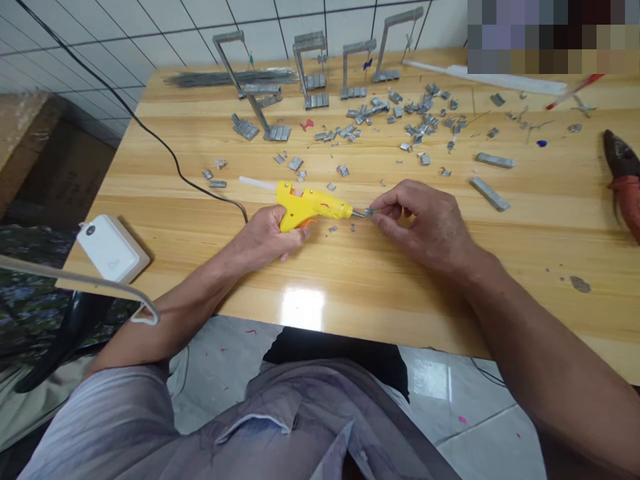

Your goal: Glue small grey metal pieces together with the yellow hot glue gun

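Observation:
My left hand is wrapped round the handle of a yellow hot glue gun, near its orange trigger. A whitish glue stick pokes out of the gun's back end. The metal nozzle points right, to the fingertips of my right hand. Those fingers pinch a small grey metal piece at the nozzle tip; whether the two touch I cannot tell. Tiny grey scraps lie on the wood just below the gun.
On the wooden table, small grey metal pieces are scattered behind my hands. Several bent grey frames stand at the back, beside thin rods. Red-handled pliers lie right, a white power bank left. A black cable crosses the left side.

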The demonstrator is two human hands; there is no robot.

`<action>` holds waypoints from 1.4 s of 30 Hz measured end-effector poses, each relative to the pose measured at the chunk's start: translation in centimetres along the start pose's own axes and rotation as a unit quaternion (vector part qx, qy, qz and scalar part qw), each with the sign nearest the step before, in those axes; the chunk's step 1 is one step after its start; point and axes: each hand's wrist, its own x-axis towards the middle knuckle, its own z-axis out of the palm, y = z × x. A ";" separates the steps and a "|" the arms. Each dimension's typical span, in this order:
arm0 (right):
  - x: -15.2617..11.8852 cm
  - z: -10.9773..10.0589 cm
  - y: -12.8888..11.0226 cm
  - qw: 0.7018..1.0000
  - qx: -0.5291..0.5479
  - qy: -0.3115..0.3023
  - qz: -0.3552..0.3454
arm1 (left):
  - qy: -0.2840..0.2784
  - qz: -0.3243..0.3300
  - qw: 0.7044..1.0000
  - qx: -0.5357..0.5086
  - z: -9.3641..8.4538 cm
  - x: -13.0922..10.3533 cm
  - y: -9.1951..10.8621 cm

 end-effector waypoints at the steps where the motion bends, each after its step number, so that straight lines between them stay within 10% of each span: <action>1: 0.0 0.0 0.0 1.000 -0.001 -0.001 0.000 | 0.000 0.000 1.000 -0.003 0.0 0.0 0.0; 42: 0.0 0.0 0.1 0.999 0.022 -0.008 -0.034 | 0.009 -0.002 1.000 0.008 -0.2 0.2 -0.1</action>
